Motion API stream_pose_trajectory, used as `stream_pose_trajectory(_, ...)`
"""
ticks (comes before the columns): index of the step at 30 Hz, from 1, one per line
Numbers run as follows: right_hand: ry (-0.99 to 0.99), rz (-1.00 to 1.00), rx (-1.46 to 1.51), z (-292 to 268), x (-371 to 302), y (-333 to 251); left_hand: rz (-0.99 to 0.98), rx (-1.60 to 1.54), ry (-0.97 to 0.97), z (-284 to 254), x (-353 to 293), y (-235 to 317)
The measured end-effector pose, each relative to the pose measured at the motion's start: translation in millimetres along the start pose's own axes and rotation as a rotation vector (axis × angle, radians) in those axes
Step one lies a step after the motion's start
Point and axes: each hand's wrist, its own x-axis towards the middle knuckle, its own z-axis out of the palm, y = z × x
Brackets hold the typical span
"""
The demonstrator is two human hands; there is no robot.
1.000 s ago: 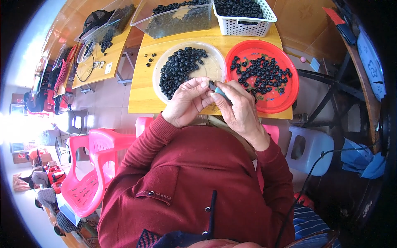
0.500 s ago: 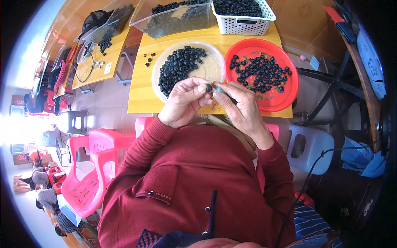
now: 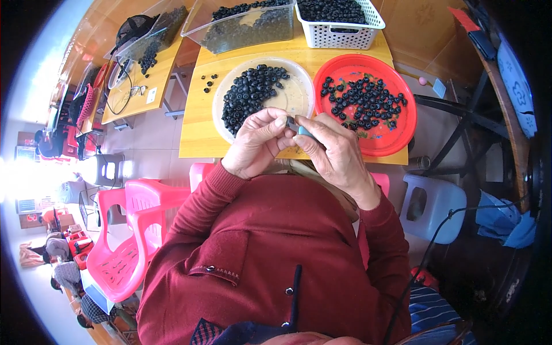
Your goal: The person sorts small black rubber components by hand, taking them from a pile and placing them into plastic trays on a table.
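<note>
Over the near edge of the table, my left hand (image 3: 255, 141) pinches a small dark round bead-like piece (image 3: 291, 122) between thumb and fingertips. My right hand (image 3: 338, 152) grips a small tool with a teal handle (image 3: 303, 132). Its tip meets the piece; its exact kind is hidden by my fingers. Beyond my left hand lies a round whitish tray (image 3: 299, 98), its left part heaped with dark round pieces (image 3: 247, 95). To the right, a round red tray (image 3: 409, 123) carries scattered dark round pieces (image 3: 368, 100) among green and blue bits.
At the back of the yellow table (image 3: 198, 123) stand a clear plastic bin (image 3: 247, 37) and a white perforated basket (image 3: 342, 37), both holding dark pieces. Several loose pieces (image 3: 208, 83) lie left of the whitish tray. Pink chairs (image 3: 138, 230) and a blue-grey stool (image 3: 432, 207) flank me.
My right hand has turned slightly, so more of the teal handle shows and the tool's tip now covers part of the dark piece. The left hand keeps its pinch.
</note>
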Motion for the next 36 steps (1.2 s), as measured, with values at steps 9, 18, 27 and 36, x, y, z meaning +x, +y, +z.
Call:
stream_pose_trajectory(9, 0.005, 0.043, 0.047, -1, 1, -4, 0.008, 0.051, 0.005, 0, 0, 2)
stream_pose_trajectory(18, 0.026, 0.112, 0.06, 5, -1, -4, 0.028, 0.012, 0.01, -1, -1, 0)
stream_pose_trajectory(27, 0.095, 0.145, 0.122, -4, 3, 3, -0.001, 0.114, -0.005, 3, -5, 0)
stream_pose_trajectory(36, 0.065, 0.134, 0.149, 1, 1, -6, -0.008, 0.003, -0.018, -2, -1, -4)
